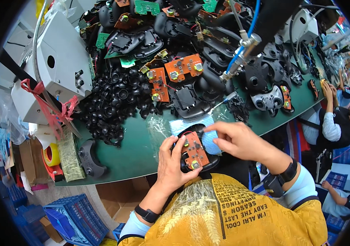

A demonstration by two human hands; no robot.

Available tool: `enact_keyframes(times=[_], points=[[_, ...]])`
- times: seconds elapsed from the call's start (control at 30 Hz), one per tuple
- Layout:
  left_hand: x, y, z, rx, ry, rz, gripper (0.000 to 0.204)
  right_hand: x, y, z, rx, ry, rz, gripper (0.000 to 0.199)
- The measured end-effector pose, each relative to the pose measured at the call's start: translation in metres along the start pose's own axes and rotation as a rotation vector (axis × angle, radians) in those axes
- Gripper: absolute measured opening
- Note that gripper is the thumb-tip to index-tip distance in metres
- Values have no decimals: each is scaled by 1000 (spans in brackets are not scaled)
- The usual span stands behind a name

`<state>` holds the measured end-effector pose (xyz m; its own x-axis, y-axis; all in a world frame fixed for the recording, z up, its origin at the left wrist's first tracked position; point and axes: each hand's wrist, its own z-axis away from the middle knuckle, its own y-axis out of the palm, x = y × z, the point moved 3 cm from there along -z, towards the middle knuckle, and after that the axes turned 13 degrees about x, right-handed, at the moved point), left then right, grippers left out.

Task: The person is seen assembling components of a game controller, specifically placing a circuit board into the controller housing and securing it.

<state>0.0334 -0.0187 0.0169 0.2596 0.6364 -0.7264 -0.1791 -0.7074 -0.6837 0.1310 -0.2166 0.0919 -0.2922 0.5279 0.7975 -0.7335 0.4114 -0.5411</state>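
My left hand (171, 166) is closed round the near left side of a black game controller half-shell. An orange circuit board (196, 151) lies in that shell, with a red wire at its upper end and light round parts at its corners. My left fingers and thumb rest along the board's edges. Over the far right side of the shell is my right hand (238, 141), index finger and thumb apart, with nothing visible between them. Its index fingertip is by the shell's rim; I cannot tell whether it touches. A light blue cloth (211, 139) lies under the shell.
Black cup-shaped parts (115, 96) heap at the left, beside a grey metal box (52, 69). Controller shells and boards (183, 67) pile up behind. An air nozzle (242, 53) hangs over them. One controller (89, 158) lies near the left table edge. Other people (338, 119) sit right.
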Motion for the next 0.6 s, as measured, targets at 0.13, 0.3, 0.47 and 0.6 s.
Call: enact_keyframes(times=[0.13,0.3,0.47,0.6], points=[[-3,-1,-3,-20,-2,1,103,-14,36,54,-108,19,-56,33],[-5,-2,-15,-26,12,-67,106,-24,70,71,-271,-102,108,35],[-2,-1,-15,-21,19,-47,104,-28,80,65,-373,-133,61,32],[-1,1,-13,-51,36,-28,103,-28,77,52,-415,-149,131,21]])
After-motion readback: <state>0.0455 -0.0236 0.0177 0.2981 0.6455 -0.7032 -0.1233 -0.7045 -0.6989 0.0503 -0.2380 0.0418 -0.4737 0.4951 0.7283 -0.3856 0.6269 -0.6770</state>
